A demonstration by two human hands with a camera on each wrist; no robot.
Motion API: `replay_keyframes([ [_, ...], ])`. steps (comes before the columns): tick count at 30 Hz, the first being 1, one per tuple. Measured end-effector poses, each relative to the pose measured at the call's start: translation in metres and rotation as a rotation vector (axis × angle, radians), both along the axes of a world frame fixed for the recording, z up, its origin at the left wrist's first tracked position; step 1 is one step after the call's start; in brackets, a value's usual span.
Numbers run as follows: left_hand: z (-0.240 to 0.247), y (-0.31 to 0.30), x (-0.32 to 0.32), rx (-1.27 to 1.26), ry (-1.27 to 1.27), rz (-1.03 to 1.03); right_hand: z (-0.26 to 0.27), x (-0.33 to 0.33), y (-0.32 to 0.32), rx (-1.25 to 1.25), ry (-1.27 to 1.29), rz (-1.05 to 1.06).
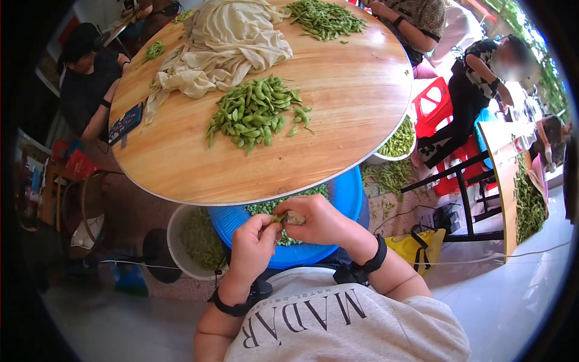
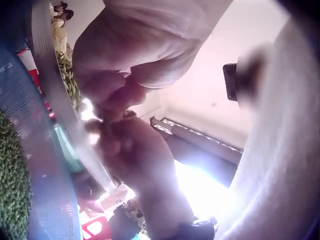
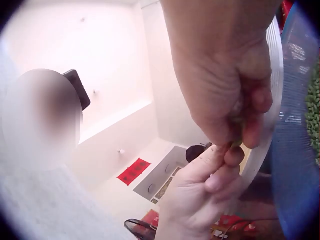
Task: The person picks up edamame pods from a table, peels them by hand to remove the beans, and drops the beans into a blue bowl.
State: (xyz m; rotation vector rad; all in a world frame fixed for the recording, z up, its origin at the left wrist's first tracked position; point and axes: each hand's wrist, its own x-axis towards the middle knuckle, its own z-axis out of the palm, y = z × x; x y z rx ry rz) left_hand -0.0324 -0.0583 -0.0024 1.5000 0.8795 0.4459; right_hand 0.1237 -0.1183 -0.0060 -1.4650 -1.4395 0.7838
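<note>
Both of my hands meet over the blue basket [image 1: 224, 224] in front of my body. The left hand [image 1: 252, 244] pinches one end of a green soybean pod [image 1: 278, 219] between thumb and fingers. Curled inward, the right hand [image 1: 325, 223] pinches the pod from the other side, and something pale and greyish shows at its thumb. In the right wrist view, a green bit of the pod [image 3: 238, 141] peeks out between the fingertips; the rest is hidden by fingers. Shelled green beans [image 1: 313, 192] lie in the basket beneath the hands.
On the round wooden table [image 1: 338, 120] lie a heap of soybean pods [image 1: 253, 111], another pile [image 1: 325, 18] and a beige cloth [image 1: 223, 51]. A white bucket [image 1: 176, 241] of pods stands left, another bucket [image 1: 398, 142] right. Other people sit around the table.
</note>
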Motion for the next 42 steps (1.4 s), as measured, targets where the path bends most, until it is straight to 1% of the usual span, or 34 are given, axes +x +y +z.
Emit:
replay_keyframes([
  [1,0.0,0.001,-0.002,0.008,0.016,-0.005,-0.003,0.003,-0.001,0.008,-0.032,-0.002],
  [2,0.0,0.002,-0.006,0.076,0.036,-0.008,-0.003,0.007,-0.001,0.018,-0.065,-0.005],
  [4,-0.003,0.008,-0.022,0.212,0.077,-0.011,-0.001,0.018,-0.005,-0.058,-0.15,0.142],
  [5,-0.006,0.014,-0.032,0.34,0.11,0.02,0.001,0.022,-0.007,-0.097,-0.191,0.215],
  [6,-0.001,0.019,-0.041,0.461,0.205,0.047,0.005,0.028,-0.007,-0.104,-0.198,0.191],
  [8,-0.008,0.034,-0.065,0.488,0.333,0.129,0.015,0.045,0.002,-0.117,-0.219,0.146],
  [9,-0.013,0.042,-0.081,0.545,0.512,0.129,0.012,0.055,0.009,-0.201,-0.201,0.053],
  [10,-0.02,0.049,-0.096,0.6,0.692,0.129,0.027,0.059,0.017,-0.181,-0.215,-0.14],
  [11,-0.025,0.054,-0.109,0.662,0.768,0.136,0.026,0.069,0.031,-0.173,-0.206,-0.268],
  [12,-0.022,0.054,-0.111,0.638,0.96,0.167,0.019,0.079,0.047,-0.094,-0.272,-0.409],
  [13,-0.029,0.054,-0.118,0.736,0.991,0.186,0.011,0.093,0.063,-0.014,-0.454,-0.461],
  [14,-0.036,0.056,-0.123,0.834,1.019,0.208,0.004,0.101,0.076,-0.056,-0.526,-0.47],
  [16,-0.016,0.055,-0.106,0.446,0.719,0.29,-0.008,0.112,0.096,-0.141,-0.671,-0.484],
  [17,-0.007,0.055,-0.095,0.255,0.562,0.327,-0.009,0.117,0.1,-0.167,-0.638,-0.471],
  [20,-0.003,0.049,-0.07,0.008,0.107,0.239,-0.005,0.119,0.093,-0.171,-0.376,-0.571],
  [23,0.011,0.043,-0.023,-0.133,-0.133,0.15,0.018,0.106,0.073,-0.212,0.359,-0.362],
  [26,0.018,0.038,0.022,-0.258,-0.316,0.116,0.018,0.079,0.05,-0.299,0.779,-0.058],
  [29,0.009,0.033,0.044,-0.28,-0.45,0.088,0.018,0.053,0.035,-0.349,0.776,0.057],
  [32,0.002,0.029,0.041,-0.2,-0.446,0.091,0.02,0.044,0.024,-0.359,0.701,0.037],
  [33,0.005,0.027,0.039,-0.215,-0.451,0.104,0.019,0.043,0.021,-0.343,0.681,0.05],
  [35,0.014,0.023,0.033,-0.244,-0.467,0.13,0.023,0.039,0.017,-0.292,0.546,0.002],
  [36,0.017,0.022,0.031,-0.199,-0.435,0.144,0.025,0.038,0.016,-0.265,0.476,-0.019],
  [38,0.02,0.019,0.028,-0.107,-0.375,0.17,0.022,0.039,0.013,-0.243,0.627,0.052],
  [39,0.018,0.018,0.026,-0.014,-0.332,0.154,0.021,0.039,0.01,-0.232,0.705,0.08],
  [41,0.01,0.017,0.021,0.165,-0.243,0.109,0.02,0.033,0.009,-0.228,0.663,0.118],
  [42,0.01,0.015,0.022,0.277,-0.237,0.095,0.02,0.029,0.009,-0.225,0.639,0.138],
])
